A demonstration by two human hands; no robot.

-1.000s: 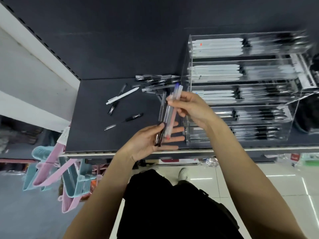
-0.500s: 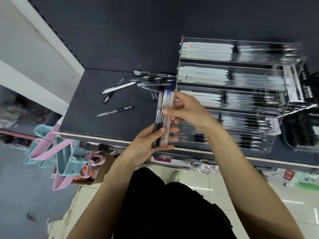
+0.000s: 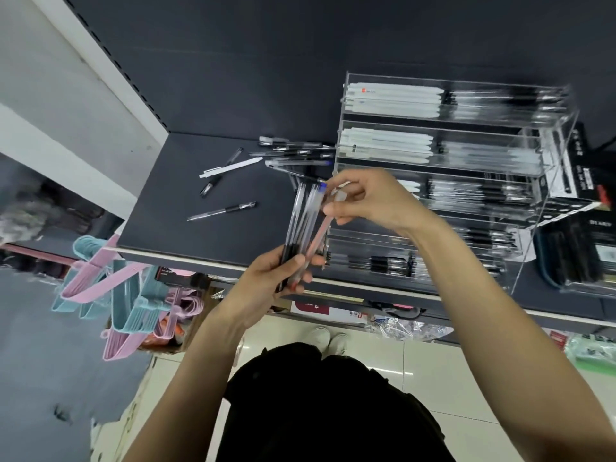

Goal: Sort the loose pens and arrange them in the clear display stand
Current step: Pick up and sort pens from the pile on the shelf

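My left hand (image 3: 266, 281) grips the lower ends of a bundle of clear pens (image 3: 300, 221), held upright over the shelf's front edge. One pen in it has a blue cap. My right hand (image 3: 370, 201) pinches the top of a frosted pen with a red tip (image 3: 318, 233) at the bundle's right side. The clear display stand (image 3: 546, 181) stands just right of my hands, its tiers holding rows of white and black pens. Loose pens (image 3: 296, 151) lie in a pile against the stand's left side, with a white pen (image 3: 233, 167) and a black-grip pen (image 3: 221, 211) further left.
The dark shelf (image 3: 160, 208) ends at a pale front edge below my hands. Pink and blue hangers (image 3: 126, 295) hang at lower left. Black boxed goods (image 3: 580, 255) sit right of the stand. A white upright (image 3: 100, 71) borders the shelf's left.
The view has shifted; the shelf sits higher and further left. My right hand has separated the frosted red-tipped pen slightly to the right of the bundle. My left hand keeps its grip.
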